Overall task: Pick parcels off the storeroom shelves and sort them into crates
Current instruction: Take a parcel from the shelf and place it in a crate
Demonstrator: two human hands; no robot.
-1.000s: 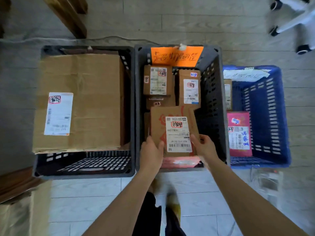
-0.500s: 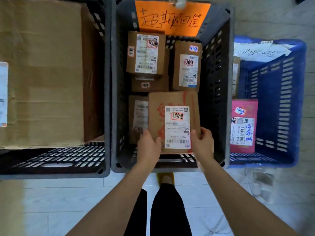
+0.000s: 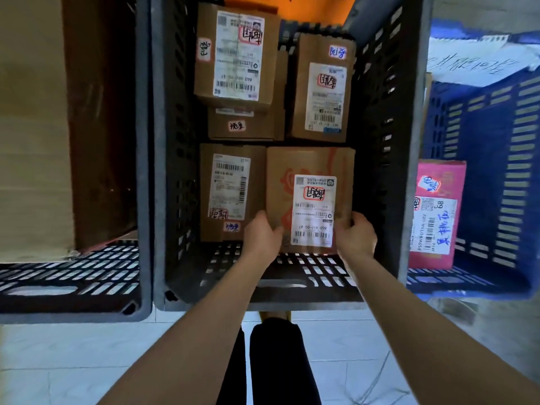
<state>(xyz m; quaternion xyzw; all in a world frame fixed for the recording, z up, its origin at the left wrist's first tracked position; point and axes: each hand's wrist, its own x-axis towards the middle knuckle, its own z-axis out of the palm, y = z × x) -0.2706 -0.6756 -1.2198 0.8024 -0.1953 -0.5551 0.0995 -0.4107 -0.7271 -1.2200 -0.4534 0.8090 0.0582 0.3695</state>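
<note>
A brown cardboard parcel (image 3: 309,182) with a red print and a white label sits low in the near right part of the grey middle crate (image 3: 409,171). My left hand (image 3: 261,235) grips its near left corner. At its near right corner my right hand (image 3: 355,236) holds on. Several other labelled brown parcels lie in the same crate: one (image 3: 230,191) directly to the left, two more (image 3: 236,54) (image 3: 321,89) at the far end.
A grey crate (image 3: 73,287) on the left holds one large cardboard box (image 3: 32,127). The blue crate (image 3: 496,171) on the right contains a pink parcel (image 3: 435,214). An orange sign (image 3: 315,7) hangs on the middle crate's far wall. White tiled floor lies below.
Both hands have lowered the parcel deeper into the middle crate, beside the parcel on the left. My head has moved closer over the crate.
</note>
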